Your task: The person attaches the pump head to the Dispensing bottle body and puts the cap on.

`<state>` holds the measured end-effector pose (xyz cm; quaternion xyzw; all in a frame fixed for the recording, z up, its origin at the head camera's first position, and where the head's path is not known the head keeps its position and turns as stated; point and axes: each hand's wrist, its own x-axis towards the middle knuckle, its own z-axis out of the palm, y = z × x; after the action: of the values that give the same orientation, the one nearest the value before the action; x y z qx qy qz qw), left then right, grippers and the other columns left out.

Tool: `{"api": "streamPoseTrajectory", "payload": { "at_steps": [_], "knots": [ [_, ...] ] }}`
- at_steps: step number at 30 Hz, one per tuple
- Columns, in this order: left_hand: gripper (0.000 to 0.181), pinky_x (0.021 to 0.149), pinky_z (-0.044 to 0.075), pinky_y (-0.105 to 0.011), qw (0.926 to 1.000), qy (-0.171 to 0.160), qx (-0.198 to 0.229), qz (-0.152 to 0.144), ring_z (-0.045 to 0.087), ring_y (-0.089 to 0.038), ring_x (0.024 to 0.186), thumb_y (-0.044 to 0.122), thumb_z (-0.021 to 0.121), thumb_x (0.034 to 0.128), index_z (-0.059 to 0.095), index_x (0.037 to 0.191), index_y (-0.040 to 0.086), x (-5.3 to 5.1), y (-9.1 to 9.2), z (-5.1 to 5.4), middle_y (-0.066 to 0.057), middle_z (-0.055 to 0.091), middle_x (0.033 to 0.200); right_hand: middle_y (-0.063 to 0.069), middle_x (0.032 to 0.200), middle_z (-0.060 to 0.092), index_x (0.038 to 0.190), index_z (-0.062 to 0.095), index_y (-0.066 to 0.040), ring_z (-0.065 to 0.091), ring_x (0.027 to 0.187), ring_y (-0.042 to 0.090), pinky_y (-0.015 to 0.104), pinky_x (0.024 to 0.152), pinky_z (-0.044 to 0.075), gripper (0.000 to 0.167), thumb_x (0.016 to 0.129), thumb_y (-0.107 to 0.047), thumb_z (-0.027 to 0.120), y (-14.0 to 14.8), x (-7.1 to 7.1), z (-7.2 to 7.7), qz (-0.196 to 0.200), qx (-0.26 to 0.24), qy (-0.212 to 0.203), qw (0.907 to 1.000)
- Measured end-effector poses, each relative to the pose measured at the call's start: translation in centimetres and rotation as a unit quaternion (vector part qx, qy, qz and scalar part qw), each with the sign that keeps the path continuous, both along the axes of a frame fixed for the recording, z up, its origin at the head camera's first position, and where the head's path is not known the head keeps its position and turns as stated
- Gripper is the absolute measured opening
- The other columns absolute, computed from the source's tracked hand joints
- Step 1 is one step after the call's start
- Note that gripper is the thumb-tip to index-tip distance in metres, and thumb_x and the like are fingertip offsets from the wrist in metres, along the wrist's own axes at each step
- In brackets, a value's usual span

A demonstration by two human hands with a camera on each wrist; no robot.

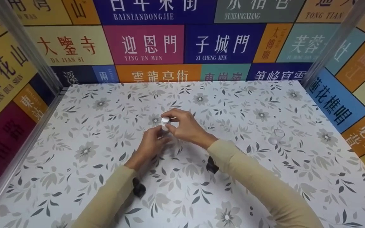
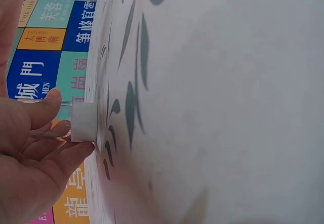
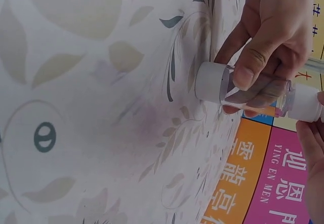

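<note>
Bottle (image 3: 255, 97), clear-walled and upright, white at base and top, is gripped by both hands (image 1: 150, 142) (image 1: 187, 126), left below right.

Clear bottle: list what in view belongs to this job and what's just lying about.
In use:
bottle, gripped by the left hand
its white top, pinched by the right hand

Lying about:
clear cup-like piece, untouched, right side of the table; it may belong with the bottle

Head view: high, distant, facing forward and down across table (image 1: 185, 177). Wrist views, two: close, turned sideways, facing lettered wall (image 1: 150, 44); both share bottle (image 3: 209, 82).
</note>
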<state>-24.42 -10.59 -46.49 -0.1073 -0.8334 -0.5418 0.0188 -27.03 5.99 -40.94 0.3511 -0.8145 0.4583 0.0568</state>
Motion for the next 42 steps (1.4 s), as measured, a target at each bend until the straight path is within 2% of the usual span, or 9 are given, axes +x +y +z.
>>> {"api": "streamPoseTrajectory", "payload": {
  "at_steps": [6,13,20,27,31,37,42],
  "knots": [
    [0.032,0.096,0.057,-0.039,1.0,0.006,-0.001,0.002,0.07,-0.027,0.104,-0.005,0.072,0.0841,0.069,0.116,0.002,0.0,0.0,-0.1,-0.016,0.074,0.108,0.013,0.117,0.071,0.119,0.067,-0.001,0.071,0.105,0.025,0.026,0.095,0.057,0.032,0.087,-0.001,0.069,0.2,-0.1,-0.3,-0.007,0.0,-0.003,1.0],
    [0.033,0.097,0.056,-0.039,0.9999,-0.001,-0.012,0.007,0.069,-0.026,0.105,-0.003,0.073,0.0844,0.069,0.117,0.004,0.2,0.0,0.1,-0.013,0.074,0.107,0.013,0.118,0.07,0.12,0.067,-0.002,0.071,0.104,0.025,0.028,0.095,0.058,0.034,0.087,-0.006,0.073,0.1,-0.1,-0.5,-0.013,0.002,0.001,0.9999],
    [0.026,0.088,0.057,-0.041,0.9987,0.025,-0.04,0.02,0.071,-0.026,0.099,-0.001,0.075,0.0835,0.071,0.11,0.001,0.3,-0.2,-0.1,-0.015,0.076,0.104,0.016,0.123,0.066,0.125,0.064,-0.001,0.066,0.114,0.025,0.029,0.102,0.054,0.042,0.085,-0.006,0.076,0.1,0.1,-0.5,-0.001,-0.012,0.004,0.9999],
    [0.03,0.095,0.057,-0.041,0.9999,-0.003,-0.011,0.008,0.07,-0.029,0.105,-0.001,0.073,0.0851,0.07,0.115,0.001,0.2,-0.2,-0.1,-0.016,0.075,0.11,0.015,0.127,0.065,0.126,0.064,-0.001,0.063,0.12,0.026,0.025,0.102,0.053,0.044,0.083,0.007,0.069,-0.1,0.1,-0.8,0.011,-0.045,0.006,0.9989],
    [0.03,0.095,0.057,-0.039,1.0,-0.005,-0.004,0.005,0.07,-0.026,0.106,-0.001,0.073,0.0858,0.07,0.115,0.003,0.2,-0.2,-0.1,-0.013,0.075,0.111,0.013,0.127,0.066,0.124,0.065,-0.003,0.066,0.117,0.026,0.026,0.101,0.054,0.041,0.084,0.007,0.069,-0.3,0.1,-1.0,0.01,-0.048,0.006,0.9988],
    [0.028,0.089,0.058,-0.037,1.0,-0.002,0.005,0.0,0.071,-0.025,0.099,-0.004,0.072,0.0852,0.07,0.112,0.002,0.2,-0.1,0.0,-0.014,0.076,0.106,0.015,0.118,0.07,0.12,0.067,0.0,0.069,0.108,0.028,0.033,0.097,0.057,0.036,0.085,0.008,0.069,-0.3,0.1,-1.2,0.008,-0.054,-0.005,0.9985],
    [0.029,0.091,0.057,-0.038,1.0,0.0,-0.005,0.003,0.07,-0.024,0.102,-0.003,0.072,0.0849,0.07,0.113,0.003,0.1,-0.1,0.1,-0.012,0.075,0.108,0.013,0.117,0.07,0.12,0.066,0.0,0.069,0.107,0.026,0.03,0.096,0.057,0.034,0.086,0.004,0.07,-0.2,0.0,-1.1,0.002,-0.04,-0.008,0.9992]
  ]
}}
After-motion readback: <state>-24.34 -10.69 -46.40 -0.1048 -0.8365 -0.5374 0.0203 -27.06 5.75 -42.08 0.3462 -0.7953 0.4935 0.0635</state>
